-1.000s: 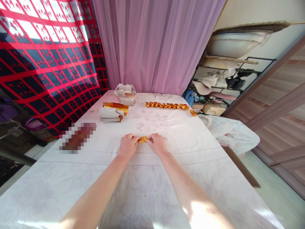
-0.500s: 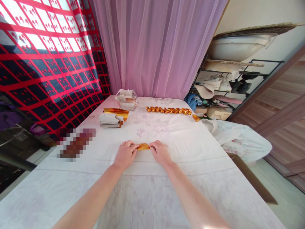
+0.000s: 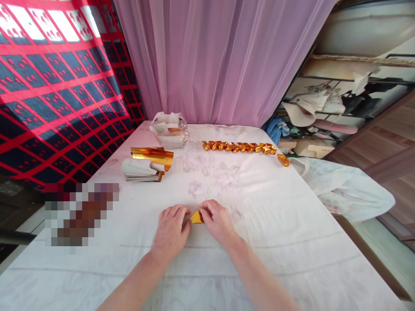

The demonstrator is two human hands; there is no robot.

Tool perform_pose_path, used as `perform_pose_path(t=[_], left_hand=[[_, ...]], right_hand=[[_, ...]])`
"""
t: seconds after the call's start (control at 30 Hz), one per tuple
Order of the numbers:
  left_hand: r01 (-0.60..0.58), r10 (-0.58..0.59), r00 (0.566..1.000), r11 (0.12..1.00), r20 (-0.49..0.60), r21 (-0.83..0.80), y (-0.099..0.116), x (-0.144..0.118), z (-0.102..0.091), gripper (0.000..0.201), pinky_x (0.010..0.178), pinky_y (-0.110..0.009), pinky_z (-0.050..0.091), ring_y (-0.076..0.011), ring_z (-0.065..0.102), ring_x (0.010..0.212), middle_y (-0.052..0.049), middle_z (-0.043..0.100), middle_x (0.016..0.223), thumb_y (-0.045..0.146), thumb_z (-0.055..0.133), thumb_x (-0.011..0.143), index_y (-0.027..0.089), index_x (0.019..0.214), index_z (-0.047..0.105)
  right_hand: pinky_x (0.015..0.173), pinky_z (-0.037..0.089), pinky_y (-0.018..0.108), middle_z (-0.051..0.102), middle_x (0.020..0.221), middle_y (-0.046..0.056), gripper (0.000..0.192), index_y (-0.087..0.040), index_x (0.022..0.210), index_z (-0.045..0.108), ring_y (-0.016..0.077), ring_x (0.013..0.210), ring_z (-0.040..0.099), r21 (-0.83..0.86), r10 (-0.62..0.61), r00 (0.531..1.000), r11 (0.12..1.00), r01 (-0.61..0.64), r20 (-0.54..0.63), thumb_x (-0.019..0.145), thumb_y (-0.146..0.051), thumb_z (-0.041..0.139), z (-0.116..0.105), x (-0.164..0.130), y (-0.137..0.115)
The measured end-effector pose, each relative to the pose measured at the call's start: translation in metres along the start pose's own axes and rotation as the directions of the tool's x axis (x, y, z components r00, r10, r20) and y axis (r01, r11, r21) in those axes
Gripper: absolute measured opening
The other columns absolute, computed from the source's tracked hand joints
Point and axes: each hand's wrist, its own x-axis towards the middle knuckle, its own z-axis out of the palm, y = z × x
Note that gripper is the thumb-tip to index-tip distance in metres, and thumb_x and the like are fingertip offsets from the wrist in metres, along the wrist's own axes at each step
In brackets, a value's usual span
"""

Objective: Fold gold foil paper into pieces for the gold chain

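Observation:
A small folded piece of gold foil paper (image 3: 196, 217) lies low over the white tablecloth, between my two hands. My right hand (image 3: 218, 219) is closed, thumb and forefinger pinching the paper's right end. At the other end, my left hand (image 3: 171, 226) has its fingers bent and its thumb and forefinger around the paper's left tip; their exact contact is partly hidden. The paper's visible part is a slanted shape, narrower at the left. Farther left stands a stack of white-backed paper sheets (image 3: 141, 169), with curled gold foil sheets (image 3: 152, 156) behind it.
A row of folded gold foil pieces (image 3: 240, 147) runs along the back right, with a single piece (image 3: 283, 160) beside it. A clear plastic bag (image 3: 170, 131) of paper stands at the back left. Purple curtains (image 3: 220, 60) hang behind the table; a loaded shelf rack (image 3: 340, 80) is at right.
The view has shifted slightly. The gold paper shows shorter between my hands, its left end now sloping to a point. My left thumb and forefinger have spread a little; my right hand still pinches.

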Motion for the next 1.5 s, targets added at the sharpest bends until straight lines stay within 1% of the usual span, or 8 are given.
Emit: perform_pose_path(t=[0.1,0.3,0.53,0.7,0.93,1.2,1.33,1.5], left_hand=[[0.010,-0.011,1.000,0.999,-0.027,-0.050,-0.002,-0.002,0.002,0.013,0.087,-0.043,0.048,-0.0254,0.060,0.099,-0.007,0.064,0.107,0.014,0.051,0.084,0.022,0.092,0.059],[0.013,-0.018,0.995,0.998,-0.095,-0.061,-0.006,-0.010,0.005,0.014,0.095,-0.048,0.047,-0.0294,0.054,0.121,-0.011,0.057,0.129,0.015,0.051,0.086,0.024,0.096,0.054],[0.053,-0.054,0.992,0.998,-0.117,-0.018,-0.005,-0.010,0.005,0.018,0.101,-0.054,0.044,-0.0345,0.040,0.138,-0.015,0.046,0.144,0.017,0.052,0.088,0.023,0.105,0.048],[0.069,-0.071,0.993,0.997,-0.093,-0.022,-0.003,-0.010,0.004,0.022,0.100,-0.054,0.045,-0.0348,0.040,0.139,-0.015,0.046,0.144,0.016,0.053,0.087,0.023,0.107,0.047],[0.088,-0.090,0.994,0.995,-0.057,-0.043,-0.001,-0.009,0.001,0.028,0.100,-0.054,0.045,-0.0343,0.040,0.139,-0.015,0.045,0.145,0.012,0.052,0.083,0.024,0.108,0.047],[0.096,-0.100,0.994,0.992,-0.040,-0.087,-0.003,-0.008,0.000,0.030,0.102,-0.053,0.043,-0.0324,0.042,0.137,-0.013,0.048,0.144,0.008,0.048,0.080,0.023,0.106,0.051],[0.068,-0.073,0.995,0.995,-0.066,-0.074,-0.001,-0.007,0.000,0.022,0.102,-0.052,0.043,-0.0319,0.044,0.135,-0.014,0.050,0.142,0.013,0.049,0.084,0.022,0.105,0.051],[0.101,-0.103,0.992,0.994,-0.077,-0.029,0.002,-0.003,0.002,0.009,0.099,-0.050,0.045,-0.0322,0.049,0.130,-0.015,0.054,0.138,0.026,0.052,0.093,0.021,0.101,0.053]], right_hand=[[0.071,0.047,0.024,0.068,0.086,0.002,0.014,-0.021,0.089,0.065,0.0141,0.077,0.065,-0.007,0.009,1.000,1.000,-0.009,-0.011,0.088,-0.017,0.052,0.000,-0.004,0.001],[0.058,0.044,0.021,0.064,0.083,-0.001,0.004,-0.022,0.086,0.062,0.0088,0.057,0.059,-0.086,0.101,0.995,0.991,-0.101,0.001,0.082,-0.023,0.062,0.004,-0.007,-0.012],[0.060,0.038,0.025,0.064,0.081,-0.001,0.014,-0.023,0.080,0.060,0.0148,0.070,0.061,-0.237,0.173,0.984,0.959,-0.158,0.047,0.075,-0.029,0.071,0.003,-0.002,-0.026],[0.057,0.035,0.024,0.064,0.077,-0.002,0.010,-0.023,0.078,0.059,0.0126,0.065,0.060,-0.223,0.261,0.960,0.946,-0.233,0.102,0.078,-0.025,0.069,0.000,0.004,-0.027],[0.056,0.033,0.024,0.064,0.076,-0.003,0.009,-0.023,0.077,0.058,0.0115,0.063,0.061,-0.189,0.245,0.967,0.955,-0.230,0.064,0.085,-0.025,0.062,0.000,0.005,-0.021],[0.055,0.032,0.025,0.064,0.083,0.000,0.006,-0.023,0.086,0.059,0.0129,0.066,0.060,-0.305,0.248,0.967,0.926,-0.221,0.053,0.089,-0.026,0.056,0.001,0.006,-0.018],[0.056,0.031,0.025,0.064,0.082,0.000,0.007,-0.023,0.085,0.060,0.0134,0.066,0.060,-0.308,0.224,0.973,0.931,-0.198,0.052,0.089,-0.026,0.055,0.001,0.006,-0.019],[0.058,0.035,0.025,0.065,0.081,0.001,0.011,-0.023,0.085,0.061,0.0140,0.068,0.061,-0.297,0.175,0.984,0.942,-0.157,0.033,0.088,-0.033,0.058,0.003,0.002,-0.020]])
